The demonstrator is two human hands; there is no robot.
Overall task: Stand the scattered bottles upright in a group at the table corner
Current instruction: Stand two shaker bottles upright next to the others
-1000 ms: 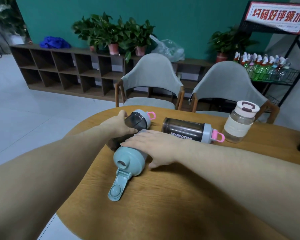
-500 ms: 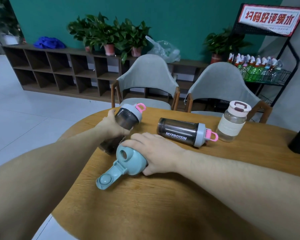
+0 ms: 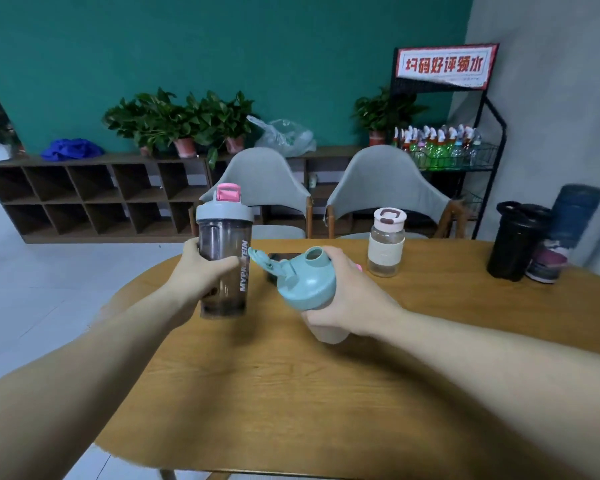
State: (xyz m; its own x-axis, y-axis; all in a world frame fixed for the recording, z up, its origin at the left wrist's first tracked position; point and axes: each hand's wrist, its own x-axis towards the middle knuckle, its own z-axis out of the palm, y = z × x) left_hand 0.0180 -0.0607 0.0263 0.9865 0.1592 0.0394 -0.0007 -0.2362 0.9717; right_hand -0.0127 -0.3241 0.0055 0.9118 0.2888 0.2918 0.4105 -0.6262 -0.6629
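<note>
Both hands [image 3: 201,271] grip bottles [image 3: 224,251] near the table [image 3: 291,393] edge

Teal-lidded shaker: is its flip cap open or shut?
Open: the flip cap hangs off the teal lid, spout hole exposed.

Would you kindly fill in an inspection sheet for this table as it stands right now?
Surface: rounded wooden table, bare in the near half.
Job's things: smoky shaker bottle upright in the left hand; teal-lidded bottle tilted in the right hand, flip cap open; a third dark bottle lies mostly hidden behind them; clear bottle with cream sleeve and black bottle stand upright farther right.
Clutter: nothing seen.
Grip: both hands closed around their bottles.
Cables: nothing seen.
Surroundings: two grey chairs, cubby shelf with potted plants, wire rack of drinks, a shoe at the far right.
</note>
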